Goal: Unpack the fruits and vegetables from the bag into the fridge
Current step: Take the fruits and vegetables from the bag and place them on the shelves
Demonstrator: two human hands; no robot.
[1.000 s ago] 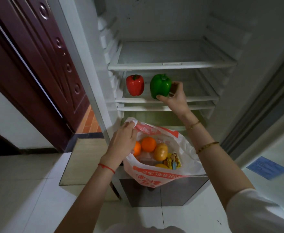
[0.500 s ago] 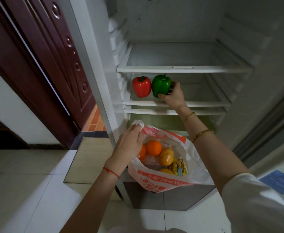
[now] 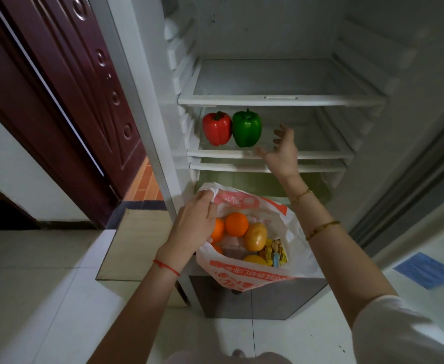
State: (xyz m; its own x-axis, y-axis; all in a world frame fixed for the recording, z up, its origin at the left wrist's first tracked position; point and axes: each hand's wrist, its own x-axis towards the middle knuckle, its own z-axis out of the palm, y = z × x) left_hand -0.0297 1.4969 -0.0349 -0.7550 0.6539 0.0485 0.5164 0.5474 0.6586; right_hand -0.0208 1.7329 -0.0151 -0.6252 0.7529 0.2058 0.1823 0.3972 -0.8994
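A red bell pepper [image 3: 217, 128] and a green bell pepper [image 3: 246, 128] stand side by side at the left of the fridge's second shelf [image 3: 307, 153]. My right hand [image 3: 281, 151] hovers open just right of the green pepper, fingers spread, holding nothing. My left hand [image 3: 194, 224] grips the handle of a white and orange plastic bag [image 3: 255, 278] held open below the shelves. Inside the bag lie oranges [image 3: 236, 224], a yellow-brown fruit [image 3: 255, 236], another yellow fruit and a small packet [image 3: 274, 254].
The top shelf [image 3: 281, 100] holds nothing; a third shelf [image 3: 242, 168] and a greenish drawer sit below. A dark red wooden door [image 3: 66, 88] stands to the left. A light board [image 3: 137, 245] leans by the fridge base. A blue paper [image 3: 424, 270] lies on the tiled floor.
My right hand let go of the green pepper, which now stands beside the red one, and drew back to the right with fingers spread. The left hand kept hold of the bag.
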